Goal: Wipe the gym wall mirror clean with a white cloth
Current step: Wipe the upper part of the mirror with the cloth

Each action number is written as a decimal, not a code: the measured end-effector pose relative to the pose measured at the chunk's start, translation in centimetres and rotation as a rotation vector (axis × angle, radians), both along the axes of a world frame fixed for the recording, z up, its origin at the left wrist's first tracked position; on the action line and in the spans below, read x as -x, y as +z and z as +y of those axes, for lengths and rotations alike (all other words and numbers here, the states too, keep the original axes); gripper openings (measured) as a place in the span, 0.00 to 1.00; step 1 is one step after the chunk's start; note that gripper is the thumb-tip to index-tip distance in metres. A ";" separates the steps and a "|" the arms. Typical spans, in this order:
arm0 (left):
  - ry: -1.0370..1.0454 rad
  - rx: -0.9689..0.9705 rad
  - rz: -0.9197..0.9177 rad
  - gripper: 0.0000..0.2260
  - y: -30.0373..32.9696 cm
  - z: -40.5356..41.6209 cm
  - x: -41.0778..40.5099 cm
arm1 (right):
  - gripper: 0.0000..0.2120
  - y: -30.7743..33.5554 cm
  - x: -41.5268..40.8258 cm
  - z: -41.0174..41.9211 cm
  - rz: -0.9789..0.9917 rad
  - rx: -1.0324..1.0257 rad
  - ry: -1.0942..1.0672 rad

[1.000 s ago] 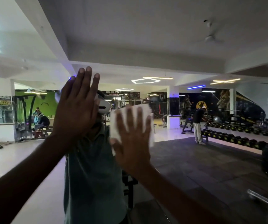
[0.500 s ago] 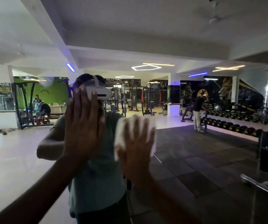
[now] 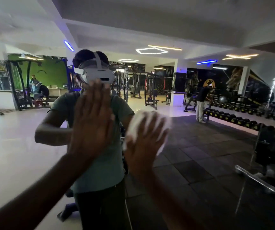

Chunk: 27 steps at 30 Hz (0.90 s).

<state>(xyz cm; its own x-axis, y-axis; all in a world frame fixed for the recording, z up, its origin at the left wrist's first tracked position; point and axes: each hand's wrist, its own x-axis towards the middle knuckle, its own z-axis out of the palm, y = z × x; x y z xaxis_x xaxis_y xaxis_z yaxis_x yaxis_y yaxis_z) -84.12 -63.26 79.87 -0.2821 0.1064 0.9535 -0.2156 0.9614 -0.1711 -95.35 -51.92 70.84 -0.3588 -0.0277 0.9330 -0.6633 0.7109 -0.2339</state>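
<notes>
Up close, both hands lie flat on the mirror: left hand bare, fingers together; right hand, fingers spread, presses the blurred cloth against the glass.

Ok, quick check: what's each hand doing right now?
Left hand: open, flat against the mirror, holding nothing.
Right hand: open, straight fingers pressing the white cloth on the mirror.

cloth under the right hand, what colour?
White. The cloth shows between the spread fingers of the right hand pressed to the mirror; only the head view shows it.
</notes>
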 end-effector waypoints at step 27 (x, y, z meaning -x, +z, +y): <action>0.084 0.055 -0.095 0.31 -5.2 5.7 6.0 | 0.37 -0.2 19.4 18.8 -0.173 0.480 -0.100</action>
<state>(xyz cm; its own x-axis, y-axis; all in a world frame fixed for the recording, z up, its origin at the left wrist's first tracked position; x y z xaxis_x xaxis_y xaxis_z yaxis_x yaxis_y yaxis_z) -90.14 -57.56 74.68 -0.3810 0.1304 0.9153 -0.2750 0.9292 -0.2469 -114.72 -33.15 70.66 -0.4880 0.4308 0.7591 -0.5203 0.5547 -0.6493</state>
